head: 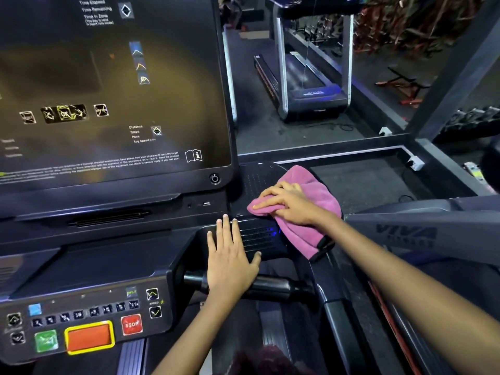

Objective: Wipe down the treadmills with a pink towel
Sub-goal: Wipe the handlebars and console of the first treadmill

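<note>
Two hands on dark treadmill console: right hand presses pink folded cloth towel with fingers spread flat; left hand beside it, flat, fingers apart.

Pink towel: soft, napped cloth, matt, with a dark bound edge. Treadmill console beneath it: dark moulded plastic, smooth, semi-gloss, with a perforated grille. Display panel, left of the towel: glossy and reflective. Handlebar, below the towel: smooth black, satin sheen. Far treadmill uprights: brushed, silvery metal.
</note>
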`<state>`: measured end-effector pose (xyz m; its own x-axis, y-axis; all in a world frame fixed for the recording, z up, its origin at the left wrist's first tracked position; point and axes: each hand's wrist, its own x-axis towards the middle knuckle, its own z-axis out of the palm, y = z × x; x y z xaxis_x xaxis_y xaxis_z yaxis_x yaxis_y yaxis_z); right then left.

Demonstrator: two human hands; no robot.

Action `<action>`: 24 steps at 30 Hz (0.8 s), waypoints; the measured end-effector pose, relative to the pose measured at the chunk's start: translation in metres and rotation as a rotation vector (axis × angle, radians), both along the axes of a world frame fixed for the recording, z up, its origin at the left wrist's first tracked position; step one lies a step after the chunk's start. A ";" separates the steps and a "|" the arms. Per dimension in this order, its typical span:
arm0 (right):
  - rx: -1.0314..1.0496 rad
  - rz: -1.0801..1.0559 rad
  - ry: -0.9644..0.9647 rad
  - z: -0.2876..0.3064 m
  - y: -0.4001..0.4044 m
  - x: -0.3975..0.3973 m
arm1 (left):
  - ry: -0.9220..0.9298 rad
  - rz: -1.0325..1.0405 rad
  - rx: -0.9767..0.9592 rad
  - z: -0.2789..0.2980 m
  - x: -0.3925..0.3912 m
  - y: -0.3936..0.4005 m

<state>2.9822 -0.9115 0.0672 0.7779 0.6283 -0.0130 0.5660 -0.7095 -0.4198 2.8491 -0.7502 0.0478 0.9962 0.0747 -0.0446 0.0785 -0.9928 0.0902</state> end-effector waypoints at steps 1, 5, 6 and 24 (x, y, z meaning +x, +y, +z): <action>-0.018 -0.002 0.021 0.002 -0.002 0.003 | 0.003 0.000 -0.001 0.000 0.000 0.000; 0.008 -0.158 -0.048 0.003 0.017 0.010 | 0.003 0.002 0.005 0.001 0.001 0.000; -0.004 -0.180 -0.089 0.001 0.025 0.008 | 0.003 0.002 0.005 0.001 0.001 0.000; 0.004 -0.037 -0.024 -0.002 0.016 0.011 | -0.034 -0.004 -0.028 0.000 0.001 0.000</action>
